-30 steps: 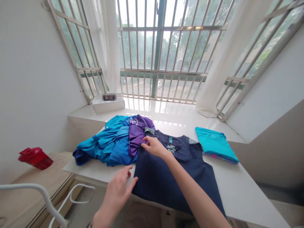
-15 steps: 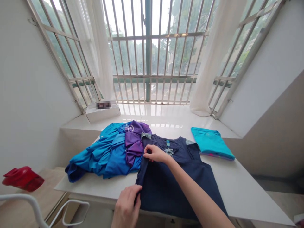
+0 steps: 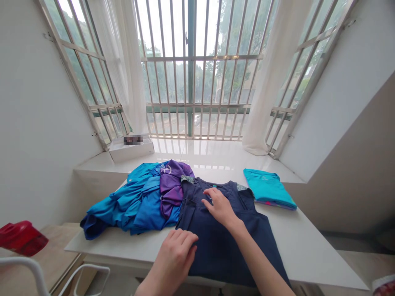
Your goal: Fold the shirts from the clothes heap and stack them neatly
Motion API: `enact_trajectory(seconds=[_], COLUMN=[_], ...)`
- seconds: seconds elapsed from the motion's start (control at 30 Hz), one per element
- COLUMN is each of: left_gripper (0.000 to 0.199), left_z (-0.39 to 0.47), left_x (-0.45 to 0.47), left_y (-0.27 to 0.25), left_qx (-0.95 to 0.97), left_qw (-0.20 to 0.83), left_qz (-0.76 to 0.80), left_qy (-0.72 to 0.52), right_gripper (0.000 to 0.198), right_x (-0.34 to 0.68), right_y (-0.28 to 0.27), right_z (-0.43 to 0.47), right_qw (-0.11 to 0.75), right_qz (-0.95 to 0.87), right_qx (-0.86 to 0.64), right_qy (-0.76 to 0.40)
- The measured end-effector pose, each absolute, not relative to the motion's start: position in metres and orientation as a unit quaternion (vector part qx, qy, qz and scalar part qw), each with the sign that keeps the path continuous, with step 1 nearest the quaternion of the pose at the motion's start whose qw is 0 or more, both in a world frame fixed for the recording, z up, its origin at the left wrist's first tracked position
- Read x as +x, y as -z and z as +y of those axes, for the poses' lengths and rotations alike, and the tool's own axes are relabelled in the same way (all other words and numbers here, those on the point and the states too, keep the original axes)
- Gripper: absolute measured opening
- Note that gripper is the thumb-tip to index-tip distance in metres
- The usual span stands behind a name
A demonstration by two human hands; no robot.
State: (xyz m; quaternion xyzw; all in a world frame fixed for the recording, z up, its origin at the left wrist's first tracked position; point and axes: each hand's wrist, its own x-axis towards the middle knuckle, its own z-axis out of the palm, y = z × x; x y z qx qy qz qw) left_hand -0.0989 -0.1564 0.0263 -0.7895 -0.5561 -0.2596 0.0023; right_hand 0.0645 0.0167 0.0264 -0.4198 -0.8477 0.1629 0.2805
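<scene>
A navy shirt (image 3: 234,242) lies spread on the white table, its patterned shoulders toward the window and its left side folded inward. My left hand (image 3: 174,257) is closed at the lower left edge of the shirt, fingers curled against the thumb, with the cloth pinched there. Over the shirt's chest, my right hand (image 3: 219,207) is open with its fingers apart and nothing held. Rumpled blue clothing (image 3: 135,201) and a purple garment (image 3: 173,187) lie against the shirt's left side.
A folded turquoise garment (image 3: 268,187) rests on the table (image 3: 308,250) at right. On the sill stands a white box (image 3: 131,151) below the barred window. A red object (image 3: 23,237) and a white curved frame (image 3: 33,267) are at lower left.
My right hand has let go of the shirt's left edge and moved right, fingers opening. My left hand has shifted right and slightly up, bringing the edge inward. The view has shifted slightly.
</scene>
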Motion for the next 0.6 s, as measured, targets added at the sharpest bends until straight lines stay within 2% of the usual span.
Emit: enact_trajectory(seconds=[0.13,0.3,0.47,0.6], left_gripper=[0.015,0.020,0.023,0.032], left_z=[-0.115,-0.038,0.042,0.068], left_x=[-0.069,-0.011,0.061,0.100], left_y=[-0.075,-0.109,-0.093,-0.062], left_qx=[-0.872,-0.941,-0.951,-0.955], left_qw=[-0.001,-0.015,-0.056,-0.062], left_qz=[-0.440,-0.283,-0.274,-0.283], left_qy=[0.213,0.183,0.136,0.059], right_gripper=[0.026,0.038,0.040,0.039], right_x=[0.149,0.247,0.271,0.260], right_y=[-0.019,0.017,0.032,0.039], right_z=[-0.009,-0.076,-0.143,-0.161], right_qw=[0.347,0.388,0.396,0.417], right_qz=[-0.744,-0.597,-0.516,-0.484], right_qx=[-0.550,-0.687,-0.740,-0.744], right_qy=[-0.150,-0.144,-0.175,-0.195])
